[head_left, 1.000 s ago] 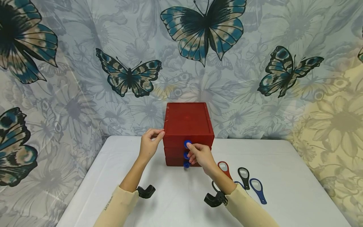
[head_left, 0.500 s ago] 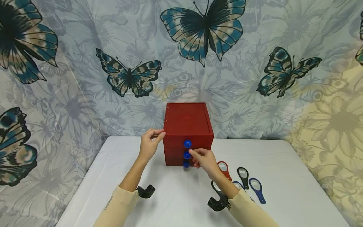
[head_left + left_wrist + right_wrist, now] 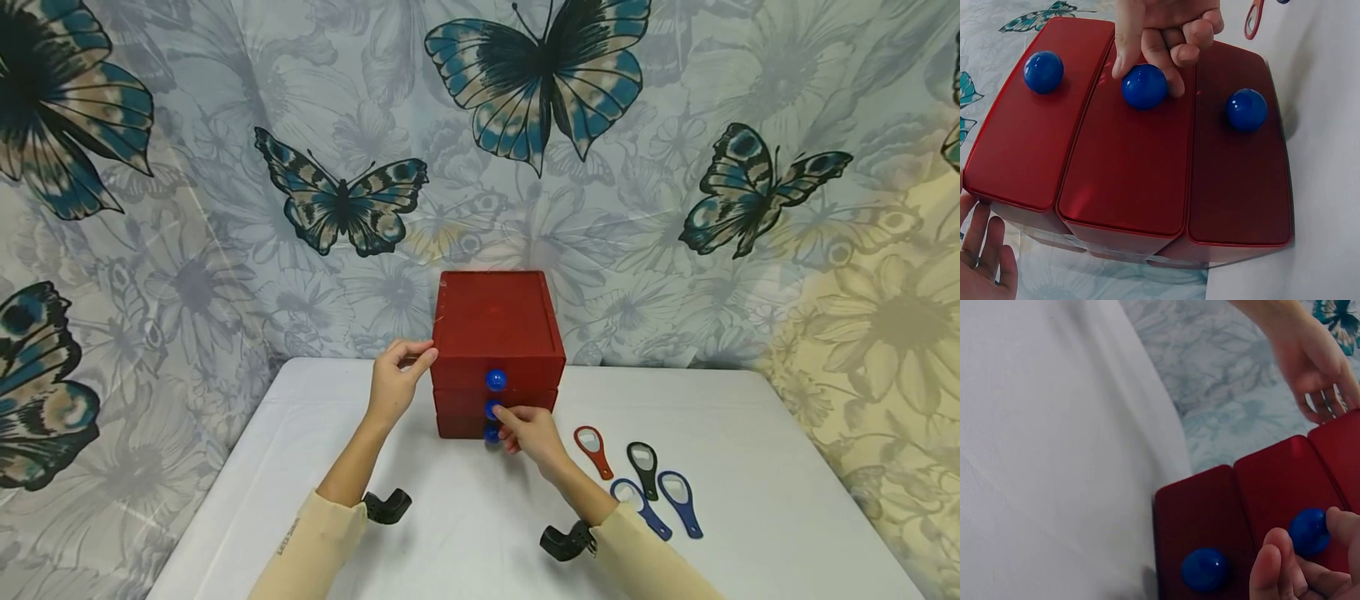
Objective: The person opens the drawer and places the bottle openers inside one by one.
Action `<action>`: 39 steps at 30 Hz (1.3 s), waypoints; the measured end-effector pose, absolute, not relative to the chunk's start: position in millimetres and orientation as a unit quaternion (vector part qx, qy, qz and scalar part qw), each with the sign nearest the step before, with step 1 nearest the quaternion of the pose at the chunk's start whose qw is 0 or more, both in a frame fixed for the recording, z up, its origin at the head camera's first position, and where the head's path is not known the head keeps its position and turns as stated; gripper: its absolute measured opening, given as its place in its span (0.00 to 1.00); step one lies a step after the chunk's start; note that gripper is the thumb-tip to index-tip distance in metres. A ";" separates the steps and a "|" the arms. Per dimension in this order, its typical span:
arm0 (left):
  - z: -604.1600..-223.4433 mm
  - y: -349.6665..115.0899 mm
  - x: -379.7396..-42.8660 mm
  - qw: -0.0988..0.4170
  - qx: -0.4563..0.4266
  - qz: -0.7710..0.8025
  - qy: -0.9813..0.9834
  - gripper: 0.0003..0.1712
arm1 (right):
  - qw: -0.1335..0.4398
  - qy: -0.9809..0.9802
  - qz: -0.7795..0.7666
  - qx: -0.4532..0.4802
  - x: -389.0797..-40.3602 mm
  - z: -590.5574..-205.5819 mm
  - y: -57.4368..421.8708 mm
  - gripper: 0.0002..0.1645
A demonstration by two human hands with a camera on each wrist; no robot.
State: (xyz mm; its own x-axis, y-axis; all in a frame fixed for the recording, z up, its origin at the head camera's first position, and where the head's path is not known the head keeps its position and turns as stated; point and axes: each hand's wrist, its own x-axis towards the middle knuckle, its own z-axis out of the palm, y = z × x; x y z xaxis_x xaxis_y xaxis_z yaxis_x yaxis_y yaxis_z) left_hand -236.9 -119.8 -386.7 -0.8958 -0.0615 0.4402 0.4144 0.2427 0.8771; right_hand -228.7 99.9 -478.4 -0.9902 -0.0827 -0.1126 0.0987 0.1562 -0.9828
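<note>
A red box of three stacked drawers (image 3: 498, 317) stands on the white table, each front bearing a round blue knob. My right hand (image 3: 531, 432) pinches the middle knob (image 3: 1144, 87) between thumb and forefinger, its other fingers curled below. Above it is the top knob (image 3: 496, 380); the bottom knob (image 3: 1204, 570) sits just under my fingers. All the drawer fronts look pushed in. At the box's upper left edge, my left hand (image 3: 393, 383) touches the side with its fingertips, fingers fairly straight and thumb near the front corner.
Right of the box lie several small handled things with oval rings, like magnifying glasses: a red one (image 3: 602, 468), a black one (image 3: 649, 483) and two blue ones, one nearer the right edge (image 3: 692, 521). A butterfly-printed cloth (image 3: 585, 242) hangs behind the table (image 3: 450, 542).
My right hand has let go of the top knob, moved down and taken hold of the middle one. The left hand has stayed at the box's side.
</note>
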 end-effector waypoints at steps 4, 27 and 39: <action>-387.5 -119.5 -236.7 0.195 -0.115 -0.607 -0.762 0.11 | 0.079 0.749 -0.657 0.007 -229.5 -480.6 97.1 0.21; -389.5 -118.7 -235.8 0.193 -0.121 -0.612 -0.757 0.12 | 0.093 0.770 -0.632 -0.013 -160.9 -478.5 103.2 0.24; -416.9 -123.6 -258.0 0.208 -0.115 -0.615 -0.751 0.12 | 0.073 0.771 -0.633 -0.024 -128.9 -493.6 99.9 0.17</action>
State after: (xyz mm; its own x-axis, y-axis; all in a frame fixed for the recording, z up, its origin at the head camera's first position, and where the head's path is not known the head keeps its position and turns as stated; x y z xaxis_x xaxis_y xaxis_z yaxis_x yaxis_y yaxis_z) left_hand -258.0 -123.6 -416.9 -0.8869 -0.0831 0.4545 0.4292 0.2159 0.8770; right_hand -128.9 99.9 -493.6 -0.9883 -0.1284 -0.0819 0.0553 0.1986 -0.9785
